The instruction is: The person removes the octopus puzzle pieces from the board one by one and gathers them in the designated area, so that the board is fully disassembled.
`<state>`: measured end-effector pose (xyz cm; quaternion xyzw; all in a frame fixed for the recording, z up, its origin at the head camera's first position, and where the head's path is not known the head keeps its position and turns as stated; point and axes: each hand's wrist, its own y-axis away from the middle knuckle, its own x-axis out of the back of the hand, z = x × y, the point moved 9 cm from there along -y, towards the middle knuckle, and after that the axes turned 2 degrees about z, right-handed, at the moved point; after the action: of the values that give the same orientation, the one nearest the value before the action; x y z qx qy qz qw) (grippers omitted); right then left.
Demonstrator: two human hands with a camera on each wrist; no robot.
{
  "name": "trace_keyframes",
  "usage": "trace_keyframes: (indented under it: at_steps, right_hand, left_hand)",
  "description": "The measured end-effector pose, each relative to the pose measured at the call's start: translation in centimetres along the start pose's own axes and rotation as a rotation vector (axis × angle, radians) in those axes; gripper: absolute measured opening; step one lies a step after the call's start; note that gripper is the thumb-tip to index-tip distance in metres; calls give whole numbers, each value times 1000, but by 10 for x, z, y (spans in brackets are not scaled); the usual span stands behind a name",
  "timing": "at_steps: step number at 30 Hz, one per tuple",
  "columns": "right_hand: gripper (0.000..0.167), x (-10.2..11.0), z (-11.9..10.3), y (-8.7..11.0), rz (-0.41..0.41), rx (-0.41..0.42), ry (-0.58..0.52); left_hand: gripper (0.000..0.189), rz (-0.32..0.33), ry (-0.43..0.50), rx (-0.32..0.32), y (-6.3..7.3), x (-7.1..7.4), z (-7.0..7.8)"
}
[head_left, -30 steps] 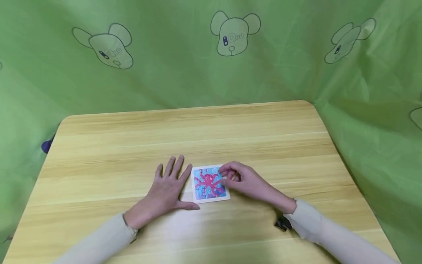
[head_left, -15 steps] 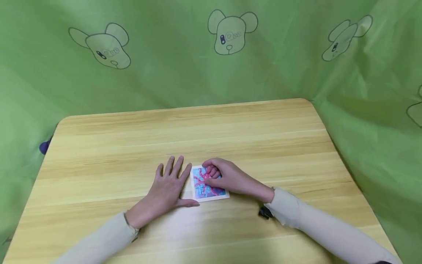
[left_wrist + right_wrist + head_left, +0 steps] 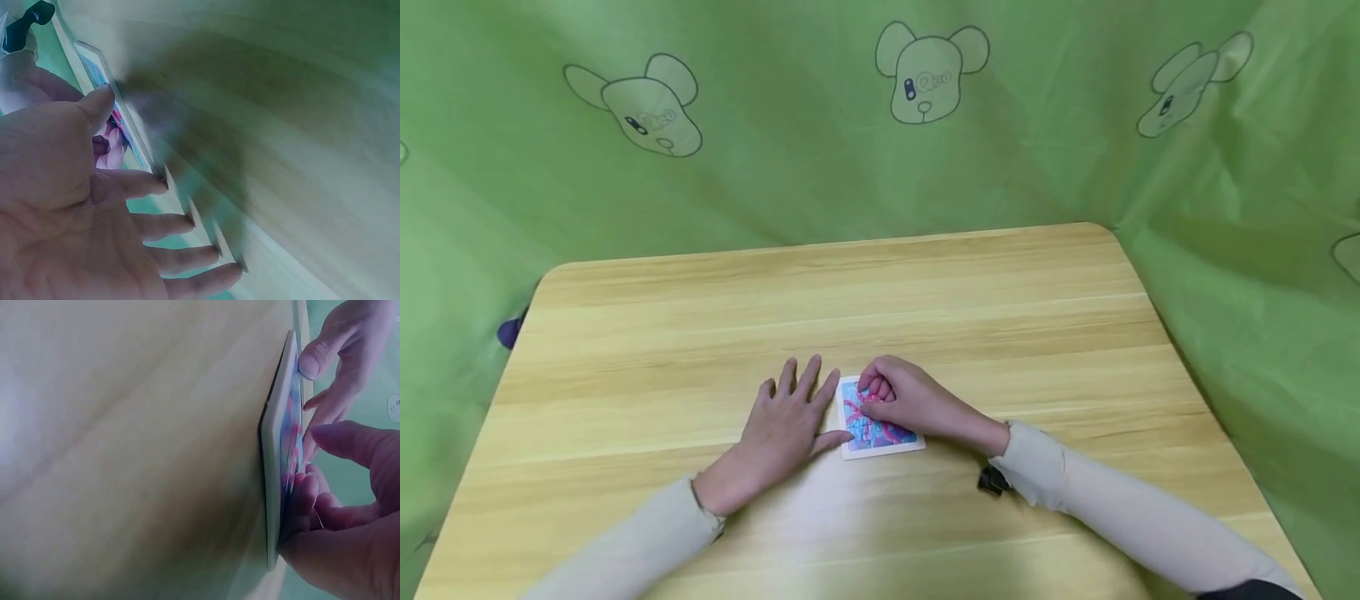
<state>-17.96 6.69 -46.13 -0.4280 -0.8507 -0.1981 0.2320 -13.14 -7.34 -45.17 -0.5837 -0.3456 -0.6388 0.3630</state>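
The background is filled by a green curtain point(image 3: 797, 179) printed with animal heads, and before it a wood-grained surface point(image 3: 715, 317) is spread. Pale sleeves point(image 3: 632, 533) are worn above both hands. The left hand point(image 3: 781, 432) is spread, palm down, with its thumb laid at the left edge of a picture board; the right hand point(image 3: 917, 404) is curled over the picture, but whether anything is pinched cannot be told (the fingertips are partly hidden). The picture board point(image 3: 871, 433), square and pale-bordered, is set on the surface between the hands. It could be slid or twisted if pushed sideways by the right hand, since seemingly only one thumb is set against it, and an edge could be tipped if the rim is pressed.
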Motion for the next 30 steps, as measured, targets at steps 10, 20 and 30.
trace_keyframes:
  at_steps: [10,20,30]
  right_hand:
    - [27,1,1,-1,40,-14,35]
    - [22,2,3,0,97,-46,-26]
    - [9,5,6,4,215,-101,-116]
  left_hand:
    - [83,40,-11,0,0,0,2]
    - [84,53,-11,3,2,0,1]
    - [84,67,-10,-7,3,3,1]
